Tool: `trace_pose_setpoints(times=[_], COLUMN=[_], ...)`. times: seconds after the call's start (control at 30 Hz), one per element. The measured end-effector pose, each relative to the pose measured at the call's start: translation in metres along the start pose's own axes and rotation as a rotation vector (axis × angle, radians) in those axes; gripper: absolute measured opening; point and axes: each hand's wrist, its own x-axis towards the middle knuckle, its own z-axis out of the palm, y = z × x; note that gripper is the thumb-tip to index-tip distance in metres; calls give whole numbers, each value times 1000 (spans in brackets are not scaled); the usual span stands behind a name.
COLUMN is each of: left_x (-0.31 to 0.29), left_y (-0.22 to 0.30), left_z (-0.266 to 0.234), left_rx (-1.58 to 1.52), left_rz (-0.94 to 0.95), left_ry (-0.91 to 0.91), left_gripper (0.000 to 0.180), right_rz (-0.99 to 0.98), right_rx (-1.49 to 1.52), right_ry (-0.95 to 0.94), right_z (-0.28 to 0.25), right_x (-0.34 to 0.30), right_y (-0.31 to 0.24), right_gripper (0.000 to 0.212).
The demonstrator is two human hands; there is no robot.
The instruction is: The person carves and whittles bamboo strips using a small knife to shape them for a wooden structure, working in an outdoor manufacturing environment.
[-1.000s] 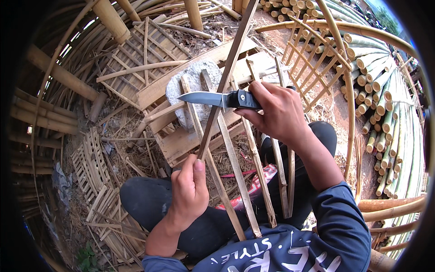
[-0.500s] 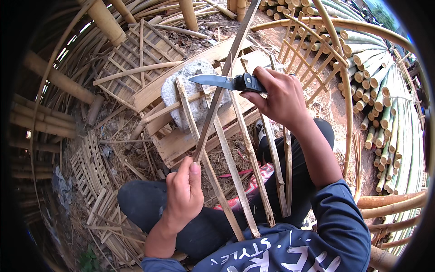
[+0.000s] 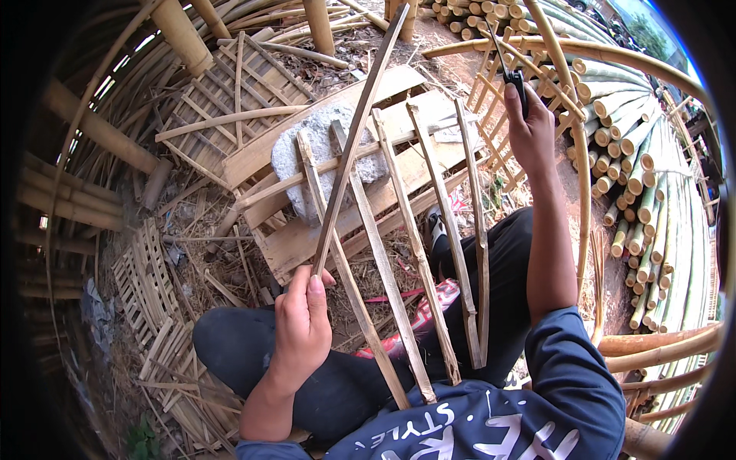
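My left hand (image 3: 301,323) is closed round the lower end of a long bamboo strip (image 3: 354,138), which slants up and away past the stone. In my right hand (image 3: 530,134), raised at the far right, is a folding knife (image 3: 515,78) with a black handle, its blade pointing up and away from the strip. A rack of spaced bamboo slats (image 3: 420,241) joined by a crosspiece leans across my lap, its far end over a rough grey stone block (image 3: 310,146). The held strip passes above the stone and the slats.
Beneath the stone is a low wooden plank stand (image 3: 287,249). Stacked bamboo poles (image 3: 652,176) fill the right side, behind a curved bamboo frame (image 3: 580,192). A slatted panel (image 3: 230,100) and a lattice piece (image 3: 147,280) lie at left, among scattered offcuts.
My right hand has swung up and to the right, carrying the knife off the strip. My left hand has shifted slightly left and down, still gripping the strip.
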Motion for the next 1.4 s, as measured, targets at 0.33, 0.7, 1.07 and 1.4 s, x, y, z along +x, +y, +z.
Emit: trace_pose_setpoints(times=[0.33, 0.7, 1.07, 1.4], left_x=[3, 5, 0, -2], left_y=[3, 8, 8, 12], left_z=[8, 0, -6, -18], left_rx=[78, 169, 161, 156], left_rz=[38, 198, 141, 97], left_ry=[62, 43, -75, -144], left_gripper=[26, 19, 18, 18], right_rz=[-462, -516, -356, -145], right_rx=[-79, -143, -218, -310], right_ry=[-490, -425, -237, -262], right_z=[32, 32, 20, 5], right_x=[-55, -59, -26, -10], right_y=[-71, -75, -38, -27], right_gripper=[46, 50, 48, 46])
